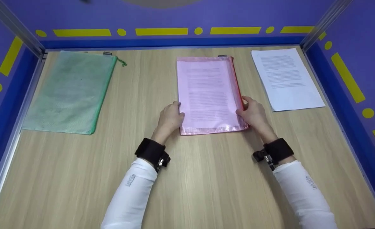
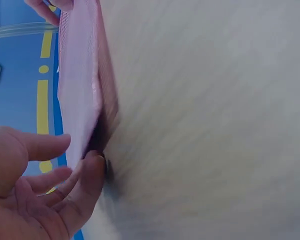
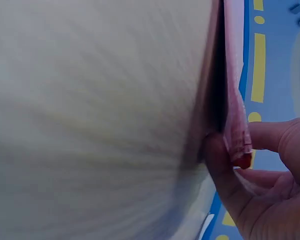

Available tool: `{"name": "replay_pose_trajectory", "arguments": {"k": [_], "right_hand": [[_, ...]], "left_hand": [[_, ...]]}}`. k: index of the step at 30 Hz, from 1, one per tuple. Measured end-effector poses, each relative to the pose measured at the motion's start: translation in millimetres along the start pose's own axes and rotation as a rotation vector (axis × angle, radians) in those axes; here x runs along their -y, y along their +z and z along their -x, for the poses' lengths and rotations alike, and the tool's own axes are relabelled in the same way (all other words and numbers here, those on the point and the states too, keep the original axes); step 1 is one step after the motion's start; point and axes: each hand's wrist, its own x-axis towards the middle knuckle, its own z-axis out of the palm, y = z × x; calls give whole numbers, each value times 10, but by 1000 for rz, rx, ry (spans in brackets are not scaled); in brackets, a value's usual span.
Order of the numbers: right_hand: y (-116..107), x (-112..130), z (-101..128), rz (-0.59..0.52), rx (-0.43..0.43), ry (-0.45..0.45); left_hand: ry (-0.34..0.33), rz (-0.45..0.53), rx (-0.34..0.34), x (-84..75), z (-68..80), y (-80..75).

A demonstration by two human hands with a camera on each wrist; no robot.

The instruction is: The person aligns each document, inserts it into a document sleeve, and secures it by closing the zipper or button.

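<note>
Pink mesh pouch [image 1: 209, 95], printed sheet inside, lies mid-counter toward the far edge, pinched at both long sides: left hand [image 1: 170, 118] and right hand [image 1: 252, 113], fingers clamped under its edges, likely for lifting. Green pouch [image 1: 69, 92] is seen far-left, loose paper [image 1: 286, 78] far-right; nothing obstructs.

A staged recording booth: wooden table [image 1: 206, 178] boxed by blue walls [image 1: 174, 12] with yellow markings [image 1: 161, 31]

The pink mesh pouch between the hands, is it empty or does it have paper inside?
It has paper inside: printed lines show through the pink pouch. The left hand and right hand hold its edges.
</note>
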Motion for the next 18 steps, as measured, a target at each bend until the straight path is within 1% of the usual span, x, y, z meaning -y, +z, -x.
{"name": "replay_pose_trajectory", "arguments": {"k": [3,6,8,12,14,16,18], "right_hand": [[-1,43,66,96,-2,-55],[27,89,134,204,8,-126],[60,125,185,244,13,-167],[151,212,297,283,21,-248],[211,252,357,330,49,-277],[267,287,409,396,84,-296],[308,324,450,460,112,-295]], "left_hand": [[61,-88,22,9,80,-31],[132,-191,71,-8,170,-47],[198,-268,94,-14,232,-40],[314,-445,132,-8,337,12],[341,-525,149,-11,371,47],[343,-580,164,-22,394,75],[335,-612,176,-40,401,91]]}}
